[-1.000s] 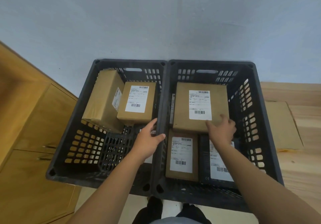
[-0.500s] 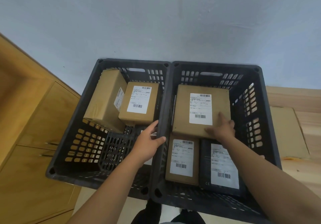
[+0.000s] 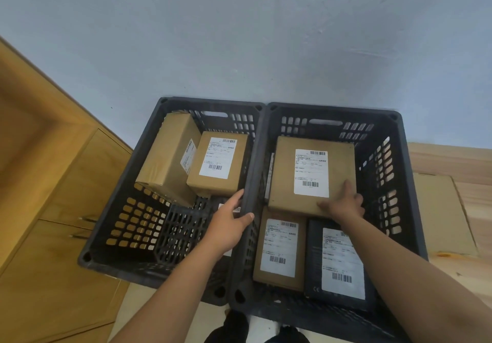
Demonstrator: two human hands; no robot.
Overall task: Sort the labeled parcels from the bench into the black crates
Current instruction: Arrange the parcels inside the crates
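Observation:
Two black crates stand side by side against the wall, the left crate (image 3: 117, 209) and the right crate (image 3: 402, 183). The left one holds a tall brown parcel (image 3: 165, 156) leaning on its wall and a smaller labeled parcel (image 3: 217, 167). In the right one a large brown parcel (image 3: 290, 172) lies on top of a smaller brown parcel (image 3: 279, 249) and a black labeled parcel (image 3: 338, 263). My right hand (image 3: 343, 205) grips the large parcel's near right corner. My left hand (image 3: 229, 225) clasps the rim where the two crates meet, thumb over the edge.
A wooden cabinet (image 3: 45, 209) stands close on the left. On the right is the wooden bench (image 3: 468, 161) with a flat sheet of cardboard (image 3: 439, 209) on it. A grey-blue wall (image 3: 239, 36) is behind the crates. My dark shoes (image 3: 266, 334) show below.
The crates have slid lower and to the right in the view as my head moved. Both hands keep their places; the right fingers shifted slightly on the large parcel.

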